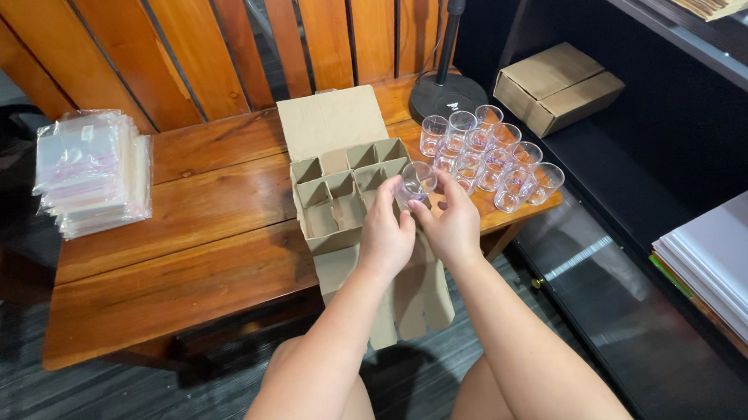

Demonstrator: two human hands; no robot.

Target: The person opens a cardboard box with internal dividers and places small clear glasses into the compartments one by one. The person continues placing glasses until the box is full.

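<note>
Both hands meet over the front of the cardboard box. The left hand (385,235) and the right hand (454,226) are curled, fingertips pinching a small clear glass cup (414,183) between them, one hand on each side of its wall. The cup is lifted just above the divided box (347,199), tipped somewhat, with its open mouth facing up and toward the camera. It is over the right-hand cells of the cardboard grid, not yet seated in any of them.

It looks like a light thing, thin-walled, smooth and likely slippery, and it would probably chip if knocked against its neighbours. A grip around the side wall, near the middle or base, seems safest; squeezing the rim looks riskier.

The box's flaps are open, one standing up at the back, others hanging over the near edge of the wooden table (174,241). To the right of the box stands a cluster of matching glass cups (488,154), close together in rows. Farther left lies a stack of clear plastic bags (91,173). A black lamp base (447,95) sits behind the cups.
</note>
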